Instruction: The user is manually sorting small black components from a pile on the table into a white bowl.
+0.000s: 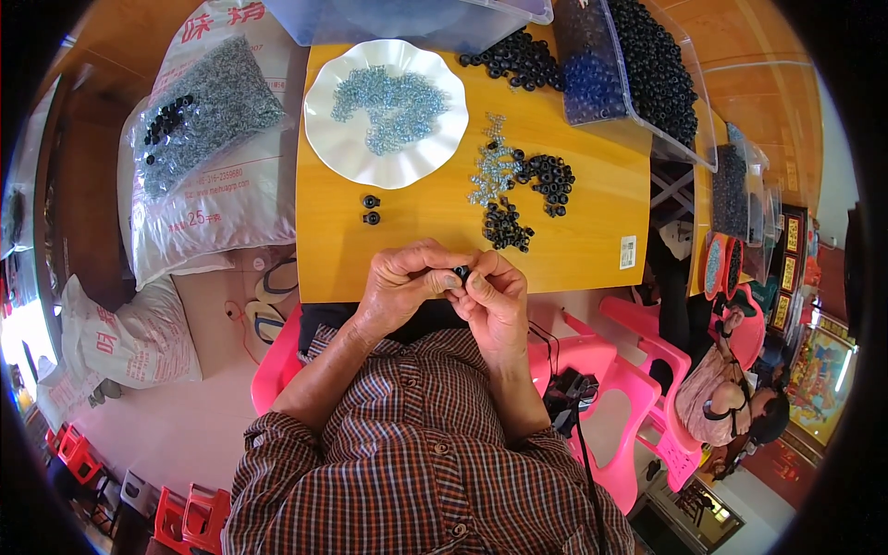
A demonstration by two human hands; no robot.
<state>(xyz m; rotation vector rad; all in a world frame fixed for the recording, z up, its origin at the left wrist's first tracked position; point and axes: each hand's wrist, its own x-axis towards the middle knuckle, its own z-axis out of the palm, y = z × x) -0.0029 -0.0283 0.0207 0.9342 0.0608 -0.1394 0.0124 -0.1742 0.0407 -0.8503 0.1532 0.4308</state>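
Note:
My left hand [403, 289] and my right hand [495, 305] meet at the front edge of a yellow table. Their fingertips pinch a small round black plastic piece [462, 274] between them; its far side is hidden by the fingers. Beyond my left hand, two small groups of black pieces [371, 218] lie on the tabletop. To the right are loose heaps of black ring-like pieces [551, 178] and a patch of small clear bluish pieces [493, 171]. More clear pieces [398, 109] fill the middle of a white scalloped plate [324, 153].
Clear plastic bins [638, 129] of black pieces stand at the table's far right. A large white sack [199, 208] at left carries a bag of clear pieces [227, 102]. Pink chairs [620, 388] stand at right, where another person [717, 398] sits handling something.

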